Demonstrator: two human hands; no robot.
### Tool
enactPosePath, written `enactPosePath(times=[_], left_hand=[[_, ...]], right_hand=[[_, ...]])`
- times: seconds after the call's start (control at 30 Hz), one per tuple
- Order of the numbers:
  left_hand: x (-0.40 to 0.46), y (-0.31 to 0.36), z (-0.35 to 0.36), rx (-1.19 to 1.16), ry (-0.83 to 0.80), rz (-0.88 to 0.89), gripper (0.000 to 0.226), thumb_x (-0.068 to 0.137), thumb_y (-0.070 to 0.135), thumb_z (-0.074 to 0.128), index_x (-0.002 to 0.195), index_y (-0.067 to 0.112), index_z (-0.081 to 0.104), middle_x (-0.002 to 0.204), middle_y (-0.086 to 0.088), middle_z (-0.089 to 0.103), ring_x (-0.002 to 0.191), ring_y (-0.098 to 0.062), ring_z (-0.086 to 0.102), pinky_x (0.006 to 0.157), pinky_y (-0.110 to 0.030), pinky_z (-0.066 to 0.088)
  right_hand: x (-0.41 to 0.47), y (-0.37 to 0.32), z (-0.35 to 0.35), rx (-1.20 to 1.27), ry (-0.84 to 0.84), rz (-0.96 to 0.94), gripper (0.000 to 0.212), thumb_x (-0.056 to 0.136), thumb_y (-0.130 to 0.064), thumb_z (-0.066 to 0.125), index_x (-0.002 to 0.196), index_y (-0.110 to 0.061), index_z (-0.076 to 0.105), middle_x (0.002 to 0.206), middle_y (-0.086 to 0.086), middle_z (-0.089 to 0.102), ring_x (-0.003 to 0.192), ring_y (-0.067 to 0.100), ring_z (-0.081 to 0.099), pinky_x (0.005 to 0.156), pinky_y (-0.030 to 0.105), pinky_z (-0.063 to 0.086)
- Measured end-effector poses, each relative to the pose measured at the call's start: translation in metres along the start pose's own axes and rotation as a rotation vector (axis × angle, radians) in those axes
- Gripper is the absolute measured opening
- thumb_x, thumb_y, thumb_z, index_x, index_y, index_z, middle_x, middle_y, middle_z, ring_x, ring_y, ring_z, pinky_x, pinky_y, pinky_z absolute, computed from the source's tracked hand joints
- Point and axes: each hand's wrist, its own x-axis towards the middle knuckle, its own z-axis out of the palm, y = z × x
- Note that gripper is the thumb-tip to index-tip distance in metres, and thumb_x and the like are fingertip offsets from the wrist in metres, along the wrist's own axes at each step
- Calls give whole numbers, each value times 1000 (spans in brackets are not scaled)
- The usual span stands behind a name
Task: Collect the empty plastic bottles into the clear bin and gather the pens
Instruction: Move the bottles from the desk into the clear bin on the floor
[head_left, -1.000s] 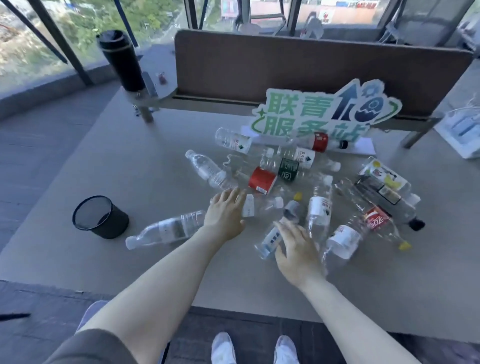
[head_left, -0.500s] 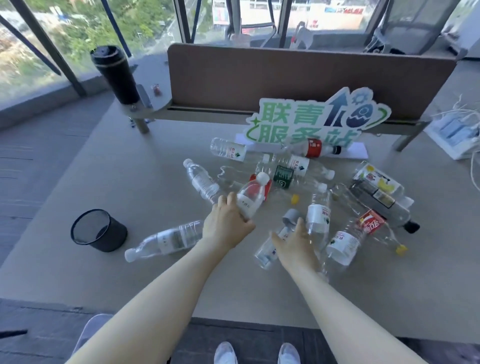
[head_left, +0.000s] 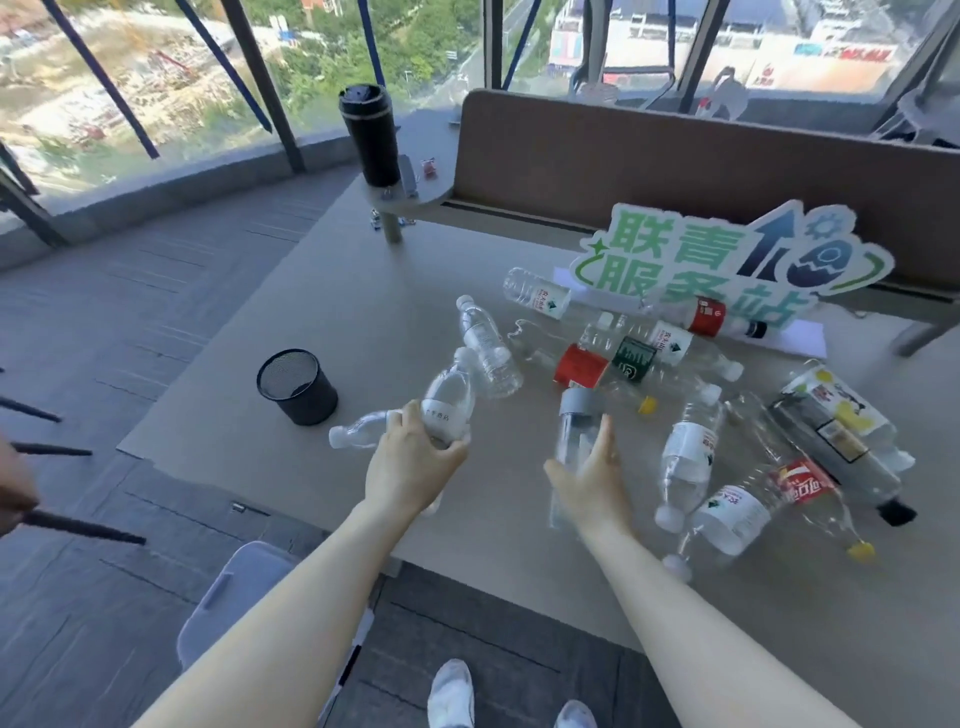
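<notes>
My left hand (head_left: 413, 467) grips a small clear bottle with a white label (head_left: 448, 402), lifted and tilted above the table. My right hand (head_left: 589, 480) holds a clear bottle with a grey cap (head_left: 575, 434), raised upright. Another clear bottle (head_left: 361, 430) lies on the table behind my left hand. Several more empty bottles lie scattered to the right, among them a red-labelled one (head_left: 581, 366) and a cola bottle (head_left: 802, 483). A clear bin (head_left: 236, 597) stands on the floor below the table's near edge, partly hidden by my left arm. No pens are in sight.
A black mesh cup (head_left: 297, 385) stands on the table (head_left: 363, 322) left of the bottles. A green-and-white sign (head_left: 727, 262) leans on a brown divider (head_left: 675, 166). A black tumbler (head_left: 370, 136) stands on a small shelf at the back.
Both hands have closed on bottles and lifted them off the table. The view has swung left, bringing the floor and the clear bin into sight.
</notes>
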Motion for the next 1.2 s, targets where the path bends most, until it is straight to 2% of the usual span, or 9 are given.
enactPosePath(times=[0.17, 0.3, 0.43, 0.57, 0.7, 0.87, 0.97, 1.1, 1.2], left_hand=[[-51, -33, -37, -103, 137, -175, 61, 78, 40, 59, 133, 21, 39, 114, -3, 48, 95, -27, 55, 73, -37, 43], [-110, -88, -69, -196, 264, -404, 50, 79, 38, 59, 124, 19, 44, 112, -1, 47, 93, -21, 50, 77, -35, 40], [-159, -158, -87, -303, 344, -638, 52, 83, 37, 61, 127, 14, 45, 119, -7, 51, 92, -20, 49, 76, -32, 39], [-166, -225, -97, -465, 374, -770, 74, 91, 42, 56, 147, 7, 25, 145, -14, 40, 120, -29, 47, 85, -32, 36], [-166, -291, -97, -456, 224, -914, 80, 96, 45, 44, 155, 12, 1, 159, -16, 17, 141, -39, 27, 108, -46, 31], [-175, -347, -102, -302, 56, -870, 56, 92, 33, 43, 145, 16, 35, 147, -15, 36, 129, -36, 41, 103, -43, 38], [-180, -365, -111, -234, 18, -806, 53, 95, 31, 41, 145, 18, 36, 148, -10, 36, 130, -31, 41, 103, -39, 38], [-182, -381, -128, -163, 50, -743, 51, 95, 31, 41, 144, 19, 38, 147, -6, 39, 131, -29, 40, 105, -41, 39], [-184, -387, -138, -113, 76, -709, 49, 96, 30, 42, 143, 18, 39, 145, -6, 41, 129, -28, 40, 103, -40, 41]], right_hand=[[-40, -49, 15, 110, -186, -375, 91, 85, -28, 62, 154, -33, 1, 158, -5, 27, 138, 19, 38, 92, 34, 37], [-93, -80, 56, 40, -364, -635, 87, 83, -31, 62, 150, -40, 6, 151, -2, 37, 122, 21, 50, 84, 36, 44], [-143, -87, 105, -100, -565, -710, 86, 84, -38, 60, 149, -46, 5, 143, 0, 44, 115, 23, 57, 79, 33, 45], [-172, -93, 152, -251, -668, -743, 84, 84, -41, 58, 150, -42, 7, 144, -1, 42, 112, 24, 59, 79, 34, 43], [-193, -105, 203, -349, -709, -719, 82, 84, -42, 55, 150, -42, 7, 139, 0, 44, 107, 24, 59, 80, 38, 49], [-212, -120, 265, -512, -744, -668, 79, 88, -46, 50, 152, -38, 4, 135, 2, 44, 95, 23, 61, 75, 37, 51], [-223, -125, 295, -574, -748, -651, 78, 88, -46, 49, 152, -37, 5, 133, 3, 44, 90, 22, 62, 74, 38, 54], [-228, -133, 330, -573, -759, -627, 79, 89, -50, 51, 153, -36, 7, 136, 4, 42, 105, 25, 58, 81, 41, 52], [-227, -139, 348, -605, -734, -633, 76, 93, -47, 48, 155, -30, 8, 144, 8, 37, 126, 27, 41, 92, 42, 44]])
